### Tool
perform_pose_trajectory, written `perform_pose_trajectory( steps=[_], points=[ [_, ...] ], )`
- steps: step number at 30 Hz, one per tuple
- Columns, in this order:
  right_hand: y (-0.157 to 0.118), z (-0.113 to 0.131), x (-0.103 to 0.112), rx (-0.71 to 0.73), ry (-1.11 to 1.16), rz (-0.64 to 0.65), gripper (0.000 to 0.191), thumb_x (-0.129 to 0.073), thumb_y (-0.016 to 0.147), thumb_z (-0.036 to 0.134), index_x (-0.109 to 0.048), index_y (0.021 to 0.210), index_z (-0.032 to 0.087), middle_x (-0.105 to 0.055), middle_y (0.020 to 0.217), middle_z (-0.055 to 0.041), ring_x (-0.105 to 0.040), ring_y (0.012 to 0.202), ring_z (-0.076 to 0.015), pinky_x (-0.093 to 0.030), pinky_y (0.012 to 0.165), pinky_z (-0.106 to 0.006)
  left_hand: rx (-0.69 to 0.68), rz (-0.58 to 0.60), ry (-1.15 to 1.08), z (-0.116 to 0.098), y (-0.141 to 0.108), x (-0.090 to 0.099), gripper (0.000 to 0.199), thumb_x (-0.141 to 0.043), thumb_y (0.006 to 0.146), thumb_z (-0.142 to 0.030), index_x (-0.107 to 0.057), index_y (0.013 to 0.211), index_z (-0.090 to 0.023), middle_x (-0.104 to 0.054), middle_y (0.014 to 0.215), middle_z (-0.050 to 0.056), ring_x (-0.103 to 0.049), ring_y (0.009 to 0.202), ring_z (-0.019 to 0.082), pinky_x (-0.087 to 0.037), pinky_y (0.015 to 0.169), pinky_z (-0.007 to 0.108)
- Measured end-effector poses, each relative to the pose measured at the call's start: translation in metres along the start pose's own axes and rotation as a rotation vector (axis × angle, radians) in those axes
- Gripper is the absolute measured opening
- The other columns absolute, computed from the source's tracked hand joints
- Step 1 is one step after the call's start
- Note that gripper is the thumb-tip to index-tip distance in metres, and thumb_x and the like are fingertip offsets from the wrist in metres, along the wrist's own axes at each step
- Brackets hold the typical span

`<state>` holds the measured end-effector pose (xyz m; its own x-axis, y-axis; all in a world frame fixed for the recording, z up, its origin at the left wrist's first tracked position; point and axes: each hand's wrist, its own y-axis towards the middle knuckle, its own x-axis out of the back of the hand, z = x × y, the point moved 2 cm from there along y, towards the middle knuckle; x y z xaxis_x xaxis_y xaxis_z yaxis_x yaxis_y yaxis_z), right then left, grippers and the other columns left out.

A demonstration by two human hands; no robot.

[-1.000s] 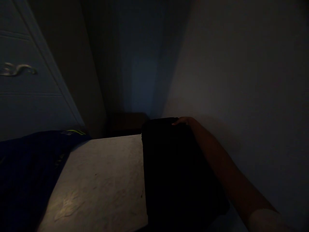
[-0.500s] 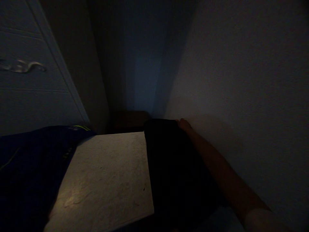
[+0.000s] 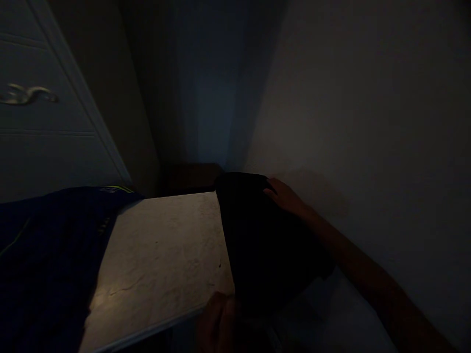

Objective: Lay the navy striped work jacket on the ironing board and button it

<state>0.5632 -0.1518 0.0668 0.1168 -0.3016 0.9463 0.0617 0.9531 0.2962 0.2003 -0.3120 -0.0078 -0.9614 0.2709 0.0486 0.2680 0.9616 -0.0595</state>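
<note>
A black cloth (image 3: 257,235), perhaps a garment, lies over the right end of a pale board-like surface (image 3: 165,240). My right hand (image 3: 289,196) rests on the cloth's far right edge, its thumb and fingers apart. At the near edge of the surface, beside the cloth's near left corner, is my left hand (image 3: 217,321). Its fingers look curled together, but blur and darkness hide what is between them. A dark blue garment (image 3: 47,255) with yellow-green stripes covers the left side of the surface.
A pale wall (image 3: 349,122) rises close on the right. A white panelled front (image 3: 47,157) with an ornate metal handle (image 3: 27,94) stands at the left. Behind the surface, a low brown piece (image 3: 193,176) sits in the dim corner.
My left hand has come into view at the surface's near edge. My right hand's fingers have spread over the cloth's edge, and the cloth's near part has shifted. The view has moved slightly.
</note>
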Motion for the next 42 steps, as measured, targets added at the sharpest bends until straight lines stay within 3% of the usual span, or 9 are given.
perform_pose_trajectory(
  steps=[2,4,11,16,19,25,30,36,42],
  points=[
    [-0.016,-0.012,-0.007,-0.081,0.011,0.065,0.075,-0.028,0.093,0.069,-0.045,0.143,0.017,-0.041,0.151,-0.0135,-0.033,0.143,-0.0282,-0.024,0.120,-0.045,-0.104,-0.053,0.060,-0.010,0.014,0.004,0.042,-0.053,0.085,-0.058,-0.069,0.089,-0.020,-0.068,0.083,0.007,-0.062,0.079,0.022,-0.049,0.072,0.032],
    [-0.026,-0.025,-0.019,-0.181,0.045,0.134,0.074,-0.029,0.093,0.069,-0.045,0.144,0.018,-0.040,0.153,-0.0128,-0.030,0.145,-0.0273,-0.021,0.121,-0.043,-0.052,-0.052,0.132,-0.007,0.023,0.002,0.043,-0.060,0.081,-0.059,-0.067,0.098,-0.020,-0.068,0.087,0.008,-0.063,0.079,0.022,-0.049,0.072,0.032],
    [-0.044,-0.042,-0.053,-0.336,0.202,0.145,0.080,-0.015,0.094,0.069,-0.036,0.149,0.016,-0.031,0.158,-0.0113,-0.024,0.147,-0.0200,-0.014,0.122,-0.037,0.197,0.129,0.074,0.033,0.016,-0.017,0.053,-0.057,0.075,-0.071,-0.060,0.075,-0.018,-0.060,0.067,0.003,-0.057,0.065,0.019,-0.042,0.061,0.028],
    [-0.048,-0.043,-0.057,-0.361,0.247,0.146,0.081,-0.012,0.093,0.070,-0.031,0.152,0.018,-0.026,0.160,-0.0087,-0.018,0.149,-0.0178,-0.012,0.122,-0.036,0.230,0.109,-0.101,0.042,0.012,-0.023,0.057,-0.064,0.065,-0.075,-0.053,0.063,-0.019,-0.053,0.057,0.000,-0.051,0.056,0.014,-0.037,0.053,0.024],
    [-0.047,-0.043,-0.058,-0.355,0.258,0.156,0.080,-0.015,0.094,0.069,-0.030,0.152,0.016,-0.025,0.160,-0.0104,-0.018,0.149,-0.0191,-0.011,0.122,-0.037,0.423,0.138,-0.336,0.049,0.001,-0.033,0.061,-0.069,0.057,-0.076,-0.046,0.063,-0.021,-0.040,0.044,-0.007,-0.036,0.041,0.009,-0.027,0.043,0.022],
    [-0.046,-0.043,-0.060,-0.365,0.224,0.166,0.080,-0.016,0.094,0.069,-0.028,0.153,0.018,-0.022,0.161,-0.0085,-0.016,0.149,-0.0201,-0.011,0.122,-0.037,0.520,0.036,-0.643,0.063,-0.018,-0.054,0.061,-0.076,0.056,-0.070,-0.043,0.068,-0.020,-0.037,0.051,-0.009,-0.032,0.044,0.005,-0.026,0.044,0.019],
    [-0.045,-0.041,-0.058,-0.350,0.119,0.202,0.073,-0.015,0.098,0.060,-0.026,0.153,0.013,-0.024,0.160,-0.0104,-0.016,0.149,-0.0186,-0.012,0.122,-0.035,0.421,0.097,-0.443,0.072,-0.002,-0.044,0.066,-0.075,0.046,-0.076,-0.045,0.061,-0.020,-0.036,0.048,-0.009,-0.031,0.043,0.005,-0.022,0.042,0.020],
    [-0.039,-0.030,-0.037,-0.322,0.076,0.227,0.061,-0.032,0.098,0.052,-0.045,0.143,0.013,-0.041,0.151,-0.0145,-0.028,0.146,-0.0274,-0.019,0.121,-0.041,0.340,0.212,-0.208,0.075,0.002,-0.025,0.063,-0.066,0.056,-0.079,-0.050,0.052,-0.018,-0.043,0.044,-0.004,-0.034,0.042,0.007,-0.024,0.044,0.021],
    [-0.034,0.019,-0.024,-0.206,0.030,0.054,0.053,-0.047,0.093,0.036,-0.049,0.140,0.010,-0.043,0.149,-0.0156,-0.035,0.142,-0.0295,-0.023,0.120,-0.044,0.300,0.274,-0.188,0.079,-0.018,0.017,0.060,-0.067,0.058,-0.075,-0.061,0.052,-0.016,-0.055,0.049,0.002,-0.043,0.048,0.011,-0.032,0.049,0.023]
  ],
)
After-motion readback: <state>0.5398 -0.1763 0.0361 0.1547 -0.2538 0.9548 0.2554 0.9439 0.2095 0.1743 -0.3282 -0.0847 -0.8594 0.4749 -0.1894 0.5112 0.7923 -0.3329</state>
